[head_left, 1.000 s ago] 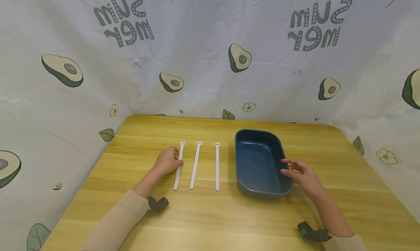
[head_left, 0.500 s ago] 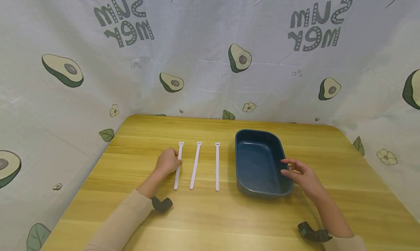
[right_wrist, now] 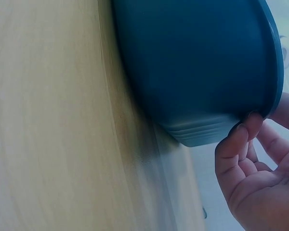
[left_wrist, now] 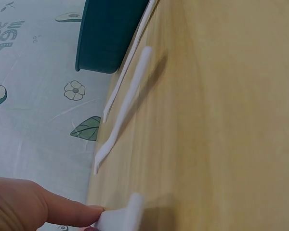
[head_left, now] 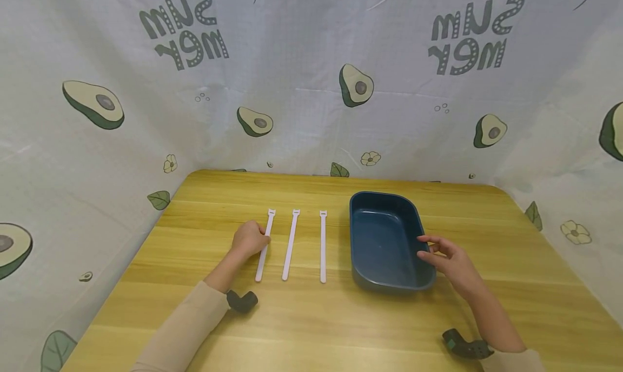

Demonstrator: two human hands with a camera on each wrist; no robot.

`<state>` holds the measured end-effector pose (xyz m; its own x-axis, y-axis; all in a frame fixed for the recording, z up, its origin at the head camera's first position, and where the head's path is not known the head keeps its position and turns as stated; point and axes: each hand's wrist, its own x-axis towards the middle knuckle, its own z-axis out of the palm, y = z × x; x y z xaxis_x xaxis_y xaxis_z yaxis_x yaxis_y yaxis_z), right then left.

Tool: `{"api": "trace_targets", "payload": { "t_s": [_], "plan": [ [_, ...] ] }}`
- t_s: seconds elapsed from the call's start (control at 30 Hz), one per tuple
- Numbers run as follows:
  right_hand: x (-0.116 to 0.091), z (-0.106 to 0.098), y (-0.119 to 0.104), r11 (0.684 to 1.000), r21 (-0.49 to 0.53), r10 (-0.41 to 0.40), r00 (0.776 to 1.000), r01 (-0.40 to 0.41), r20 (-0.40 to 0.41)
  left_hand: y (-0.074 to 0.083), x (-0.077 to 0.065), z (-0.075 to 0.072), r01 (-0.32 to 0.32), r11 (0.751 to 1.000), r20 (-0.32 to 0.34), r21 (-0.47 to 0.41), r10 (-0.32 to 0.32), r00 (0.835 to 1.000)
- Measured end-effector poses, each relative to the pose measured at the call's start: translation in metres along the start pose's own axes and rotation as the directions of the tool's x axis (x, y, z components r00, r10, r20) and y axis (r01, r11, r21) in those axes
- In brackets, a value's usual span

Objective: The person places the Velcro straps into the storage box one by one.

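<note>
Three white strap cable ties with slotted heads lie side by side in the head view: a left tie [head_left: 261, 263], a middle tie [head_left: 290, 247] and a right tie [head_left: 323, 250]. My left hand [head_left: 249, 238] pinches the left tie near its middle; the left wrist view shows the thumb [left_wrist: 74, 211] against that strap [left_wrist: 130, 214], with most fingers out of sight. To the right stands a dark blue rectangular bin [head_left: 382, 242], bare inside. My right hand [head_left: 451, 264] grips the bin's right rim, fingertips [right_wrist: 253, 124] against the wall.
Everything sits on a wood-grain table [head_left: 311, 329]. A white curtain [head_left: 302, 47] printed with avocados hangs behind it and at both sides. Dark camera mounts [head_left: 242, 301] are strapped at the wrists.
My left hand has shifted slightly toward me along the left tie. That tie has turned a little, its lower end moving left. The right hand and the bin stay in place.
</note>
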<state>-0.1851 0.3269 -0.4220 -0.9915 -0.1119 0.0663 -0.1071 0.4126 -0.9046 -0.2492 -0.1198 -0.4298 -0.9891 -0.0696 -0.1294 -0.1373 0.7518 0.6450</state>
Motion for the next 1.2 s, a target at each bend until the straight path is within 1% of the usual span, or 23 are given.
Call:
{"api": "trace_targets", "payload": {
  "t_s": [0.23,0.47,0.67,0.77,0.9,0.97,1.03,1.1,1.17,1.2],
  "plan": [
    [-0.001,0.000,-0.004,1.000,-0.014,0.002,1.000,-0.002,-0.002,-0.002,0.000,0.002,0.001,0.999,-0.008,-0.037,-0.001,1.000],
    [-0.002,0.001,-0.005,1.000,-0.015,0.011,1.000,-0.011,0.000,-0.004,-0.002,0.003,0.004,0.998,-0.035,-0.061,-0.006,0.999],
    [-0.001,0.001,-0.005,1.000,-0.019,0.014,1.000,-0.014,-0.002,-0.007,-0.001,0.000,-0.003,0.993,-0.035,-0.119,-0.001,0.999],
    [-0.001,0.001,-0.004,1.000,-0.016,0.014,1.000,-0.014,-0.003,-0.008,0.000,-0.001,0.006,0.989,-0.030,-0.147,-0.011,0.999],
    [0.000,0.000,-0.004,1.000,-0.013,0.018,1.000,-0.018,-0.003,-0.009,0.001,-0.003,0.037,0.980,-0.018,-0.194,-0.041,0.999],
    [0.000,0.000,-0.004,1.000,-0.014,0.021,1.000,-0.021,-0.001,-0.008,0.002,-0.005,0.053,0.967,-0.005,-0.248,-0.056,0.998],
    [0.000,0.000,-0.004,1.000,-0.014,0.023,1.000,-0.023,0.000,-0.006,0.002,-0.007,0.068,0.942,0.018,-0.328,-0.066,0.998],
    [-0.001,0.000,-0.004,1.000,-0.015,0.022,1.000,-0.022,0.003,-0.002,0.001,-0.009,0.083,0.906,0.047,-0.415,-0.070,0.996],
    [-0.001,0.000,-0.004,1.000,-0.013,0.021,1.000,-0.021,0.005,0.003,0.000,-0.011,0.096,0.864,0.088,-0.495,-0.060,0.994],
    [-0.001,-0.001,-0.004,1.000,-0.012,0.018,1.000,-0.018,0.006,0.006,-0.001,-0.011,0.101,0.847,0.106,-0.523,-0.053,0.993]
  ]
}}
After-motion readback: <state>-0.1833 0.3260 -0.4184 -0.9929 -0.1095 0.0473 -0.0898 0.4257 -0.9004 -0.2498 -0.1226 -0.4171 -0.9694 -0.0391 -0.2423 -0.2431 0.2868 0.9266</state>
